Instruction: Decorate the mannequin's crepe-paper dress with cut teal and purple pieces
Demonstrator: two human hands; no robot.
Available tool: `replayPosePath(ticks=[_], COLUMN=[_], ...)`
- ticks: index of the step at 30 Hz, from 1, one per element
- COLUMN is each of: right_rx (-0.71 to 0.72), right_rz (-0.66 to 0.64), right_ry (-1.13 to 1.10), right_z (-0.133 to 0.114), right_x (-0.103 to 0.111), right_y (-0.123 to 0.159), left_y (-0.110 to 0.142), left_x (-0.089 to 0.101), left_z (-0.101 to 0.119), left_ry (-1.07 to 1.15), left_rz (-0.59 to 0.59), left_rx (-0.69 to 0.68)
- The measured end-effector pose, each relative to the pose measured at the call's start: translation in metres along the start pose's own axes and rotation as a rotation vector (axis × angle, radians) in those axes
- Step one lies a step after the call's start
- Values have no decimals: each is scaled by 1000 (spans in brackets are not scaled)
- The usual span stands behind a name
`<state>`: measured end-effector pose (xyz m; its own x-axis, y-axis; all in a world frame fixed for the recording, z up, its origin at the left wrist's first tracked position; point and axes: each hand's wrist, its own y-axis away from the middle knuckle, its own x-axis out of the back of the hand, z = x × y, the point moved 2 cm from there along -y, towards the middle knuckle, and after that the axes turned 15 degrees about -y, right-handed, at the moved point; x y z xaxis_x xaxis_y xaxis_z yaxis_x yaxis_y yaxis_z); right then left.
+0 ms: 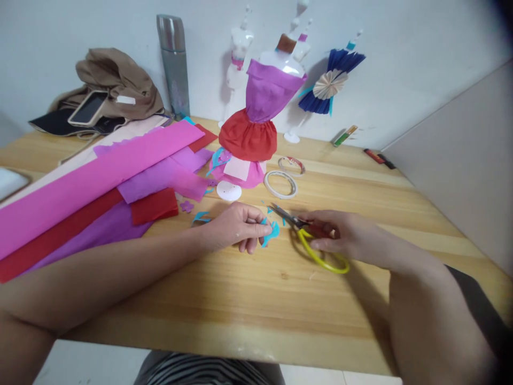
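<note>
Between the thumb and fingers of my left hand (242, 227) is a small cut piece of blue paper (272, 233). My right hand (340, 232) grips scissors with yellow handles (320, 256), their blades pointing left toward the far side of the paper. Tiny blue scraps (269, 209) lie on the table by the blade tips. Beyond my hands stands a small dress form (276, 93) in a purple top and a gathered red skirt, with a pink layer below. A white disc (228, 190) and a purple paper flower (186, 206) lie near my left hand.
Two tape rolls, a white one (281, 184) and a red-and-clear one (292, 166), lie beyond the scissors. Pink crepe paper (104, 182) and red and purple sheets cover the left side. A steel flask (174, 67), a brown cloth bag (120, 80) and a phone (88, 108) are at the back left.
</note>
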<state>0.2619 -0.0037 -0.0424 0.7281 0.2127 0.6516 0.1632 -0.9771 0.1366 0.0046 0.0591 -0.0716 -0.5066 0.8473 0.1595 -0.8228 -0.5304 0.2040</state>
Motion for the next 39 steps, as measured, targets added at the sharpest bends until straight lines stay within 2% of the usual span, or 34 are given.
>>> replayPosePath(ticks=[3,6,8,10,12,13,15,18,23,27,29,31,35,38,39], right_rx=[-78,-131,-145,-138,-95,-51,62,217,376,400,394,381,293,223,202], right_rz=[-78,25,97,177,265,298,327,298,219,155,168,195,244,326,343], right_ry=[92,244,390,532,586,556,414,153,-74,-175,-206,-243,-342,-493,-557], right_z=[-5,-14,-20,-25,-27,-28,-28,-31,-41,-46,-47,-47,-43,-35,-32], right_x=[-6,-11,-14,-18,-21,-24,-33,-52,-84,-99,-103,-105,-102,-93,-91], right_y=[3,4,4,2,1,0,-3,-7,-14,-18,-18,-19,-20,-22,-22], left_y=[-2,-1,3,11,21,26,32,34,36,41,42,41,30,18,15], left_x=[0,-3,-8,-16,-30,-37,-49,-56,-50,-54,-55,-54,-39,-23,-18], left_z=[-2,-4,-3,1,6,7,7,4,8,11,12,13,12,7,6], left_ry=[-6,-45,-112,-276,-531,-628,-829,-992,-904,-783,-740,-692,-530,-298,-209], left_rz=[-6,5,52,129,131,99,9,-61,26,-15,-52,-37,149,298,315], left_rx=[-16,-28,-102,-318,-625,-751,-894,-938,-948,-1024,-1001,-905,-543,-249,-155])
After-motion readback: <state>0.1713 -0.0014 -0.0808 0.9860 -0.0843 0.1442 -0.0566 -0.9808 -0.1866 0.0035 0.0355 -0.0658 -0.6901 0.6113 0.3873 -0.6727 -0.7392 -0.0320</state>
